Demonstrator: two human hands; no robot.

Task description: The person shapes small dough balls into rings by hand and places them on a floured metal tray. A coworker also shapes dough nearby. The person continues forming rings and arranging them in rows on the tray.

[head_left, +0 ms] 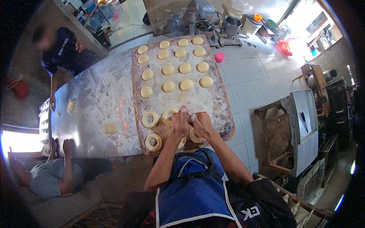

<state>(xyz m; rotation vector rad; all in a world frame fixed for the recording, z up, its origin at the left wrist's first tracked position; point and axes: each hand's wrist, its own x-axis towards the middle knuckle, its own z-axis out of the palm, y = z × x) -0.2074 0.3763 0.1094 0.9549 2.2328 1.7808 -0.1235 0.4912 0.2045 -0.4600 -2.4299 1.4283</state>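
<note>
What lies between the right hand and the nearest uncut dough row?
The head view shows only floury board between the right hand and that dough row.

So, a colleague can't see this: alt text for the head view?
Left hand and right hand are close together over dough rings on a floured board, dough rounds in rows beyond; two co-workers at a table to the left.

Pale dough rings (pixel 144 120) lie flat near rows of smooth rounds (pixel 186 84).
</note>
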